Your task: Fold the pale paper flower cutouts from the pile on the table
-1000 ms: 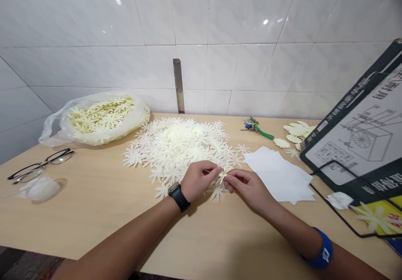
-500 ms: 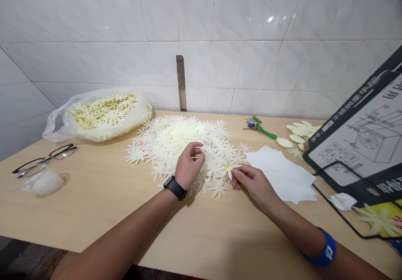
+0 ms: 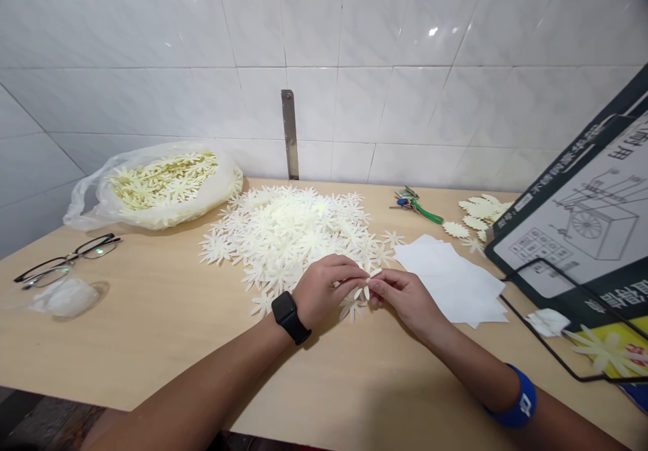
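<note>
Between my two hands is a pale cream flower cutout (image 3: 366, 292) with narrow petals. My right hand (image 3: 405, 296) pinches it at the right side with thumb and forefinger. From the left, my left hand (image 3: 331, 287), with a black watch on its wrist, closes its fingertips on the same flower. Fingers cover much of the cutout. Just behind both hands spreads a loose pile of similar flower cutouts (image 3: 293, 225), and a few of its flowers lie near my fingers.
A plastic bag of cutouts (image 3: 230, 188), glasses (image 3: 68, 258) and a crumpled white bundle (image 3: 71, 299) are at left. White sheets (image 3: 450, 285), keys with a green strap (image 3: 428, 213), scalloped cutouts (image 3: 480, 211) and a leaning printed box (image 3: 582, 235) are at right.
My left hand has moved right and down from over the pile to meet my right hand at the flower cutout. My right hand has stayed nearly in place, still holding it.
</note>
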